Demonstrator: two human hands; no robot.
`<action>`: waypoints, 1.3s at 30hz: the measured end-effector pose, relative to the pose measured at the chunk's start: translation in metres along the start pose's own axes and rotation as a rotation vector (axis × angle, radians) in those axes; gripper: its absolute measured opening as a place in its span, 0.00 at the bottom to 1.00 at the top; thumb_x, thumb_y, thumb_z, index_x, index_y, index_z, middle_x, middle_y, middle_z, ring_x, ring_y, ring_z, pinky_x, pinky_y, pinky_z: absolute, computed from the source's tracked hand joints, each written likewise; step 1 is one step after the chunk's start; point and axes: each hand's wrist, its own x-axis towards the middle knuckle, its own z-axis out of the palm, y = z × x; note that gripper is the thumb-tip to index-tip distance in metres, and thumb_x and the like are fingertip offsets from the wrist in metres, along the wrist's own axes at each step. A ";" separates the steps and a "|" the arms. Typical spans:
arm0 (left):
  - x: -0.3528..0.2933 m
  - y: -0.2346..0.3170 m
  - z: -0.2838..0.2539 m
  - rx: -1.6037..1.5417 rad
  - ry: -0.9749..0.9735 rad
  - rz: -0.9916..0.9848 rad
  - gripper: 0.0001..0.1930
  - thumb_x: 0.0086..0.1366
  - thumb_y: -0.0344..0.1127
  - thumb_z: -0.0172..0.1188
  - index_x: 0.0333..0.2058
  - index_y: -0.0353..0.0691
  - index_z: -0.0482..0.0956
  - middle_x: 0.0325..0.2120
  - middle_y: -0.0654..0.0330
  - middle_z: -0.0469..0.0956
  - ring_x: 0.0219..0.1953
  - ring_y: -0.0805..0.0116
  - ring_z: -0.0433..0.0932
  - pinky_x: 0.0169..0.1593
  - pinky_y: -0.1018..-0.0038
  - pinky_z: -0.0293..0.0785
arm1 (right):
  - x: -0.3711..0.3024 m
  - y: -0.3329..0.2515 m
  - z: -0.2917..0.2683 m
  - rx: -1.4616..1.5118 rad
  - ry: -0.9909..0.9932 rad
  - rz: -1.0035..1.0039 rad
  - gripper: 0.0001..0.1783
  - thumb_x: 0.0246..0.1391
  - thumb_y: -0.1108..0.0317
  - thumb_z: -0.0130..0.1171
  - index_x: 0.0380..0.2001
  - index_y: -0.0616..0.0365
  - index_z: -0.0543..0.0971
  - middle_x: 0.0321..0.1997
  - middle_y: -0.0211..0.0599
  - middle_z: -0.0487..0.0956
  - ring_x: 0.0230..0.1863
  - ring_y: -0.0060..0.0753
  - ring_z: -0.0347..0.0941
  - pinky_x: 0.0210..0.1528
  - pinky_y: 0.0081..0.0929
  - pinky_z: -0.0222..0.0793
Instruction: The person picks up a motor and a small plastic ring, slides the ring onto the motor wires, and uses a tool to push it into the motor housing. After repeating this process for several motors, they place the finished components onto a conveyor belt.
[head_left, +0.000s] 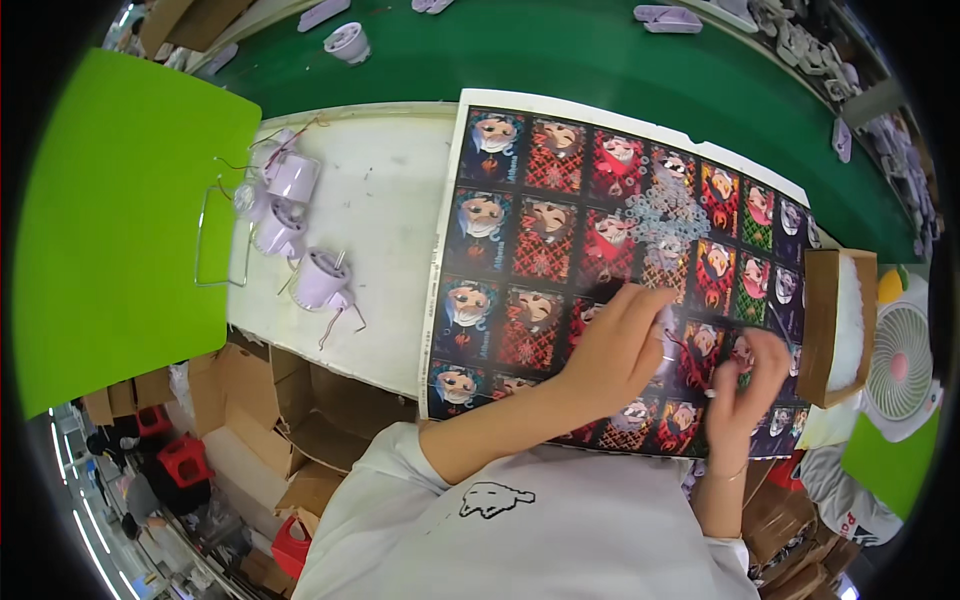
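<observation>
In front of me lies a large sheet printed with rows of cartoon cards. My left hand is closed on a small lilac plastic part, mostly hidden behind the fingers. A thin red wire shows beside that part. My right hand is just to the right, low over the sheet, with its fingers curled; whatever they hold, if anything, is too small to make out. Beyond both hands, a loose pile of small clear rings is spread on the sheet.
Lilac motor housings with wires stand on the white tabletop at left. A cardboard box with a white lining and a small fan are at right. Behind runs a green conveyor belt carrying lilac parts.
</observation>
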 end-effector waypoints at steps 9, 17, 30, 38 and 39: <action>-0.037 -0.007 -0.159 0.432 0.660 -0.103 0.12 0.73 0.33 0.46 0.45 0.32 0.74 0.36 0.55 0.78 0.40 0.63 0.78 0.50 0.67 0.74 | 0.156 0.004 0.032 0.273 0.159 -0.182 0.29 0.45 0.71 0.67 0.54 0.58 0.74 0.51 0.46 0.74 0.53 0.43 0.71 0.54 0.35 0.69; -0.104 -0.002 -0.243 1.074 0.515 -0.311 0.11 0.60 0.26 0.60 0.41 0.32 0.73 0.37 0.54 0.74 0.38 0.58 0.72 0.43 0.66 0.69 | 0.284 0.165 0.108 -0.262 0.071 0.092 0.30 0.49 0.62 0.65 0.57 0.48 0.72 0.52 0.51 0.73 0.45 0.56 0.74 0.51 0.43 0.71; -0.062 0.016 -0.187 0.267 0.408 -0.304 0.09 0.73 0.27 0.46 0.46 0.29 0.72 0.33 0.51 0.82 0.28 0.68 0.81 0.33 0.74 0.78 | 0.114 0.003 0.050 -0.058 -0.419 -0.381 0.06 0.46 0.76 0.60 0.30 0.60 0.75 0.30 0.42 0.71 0.36 0.47 0.72 0.39 0.39 0.71; -0.023 0.079 -0.141 0.035 0.025 -0.261 0.14 0.68 0.21 0.41 0.47 0.24 0.73 0.41 0.43 0.82 0.42 0.53 0.84 0.46 0.65 0.80 | 0.105 0.001 0.062 -0.213 -0.345 -0.446 0.08 0.42 0.76 0.55 0.30 0.62 0.71 0.32 0.42 0.70 0.38 0.42 0.69 0.41 0.31 0.70; -0.018 0.083 -0.139 0.086 -0.123 -0.271 0.13 0.70 0.23 0.42 0.46 0.24 0.74 0.41 0.42 0.81 0.42 0.52 0.84 0.44 0.64 0.81 | 0.106 0.000 0.062 -0.233 -0.344 -0.450 0.08 0.42 0.76 0.54 0.30 0.62 0.71 0.33 0.43 0.70 0.38 0.43 0.69 0.42 0.32 0.70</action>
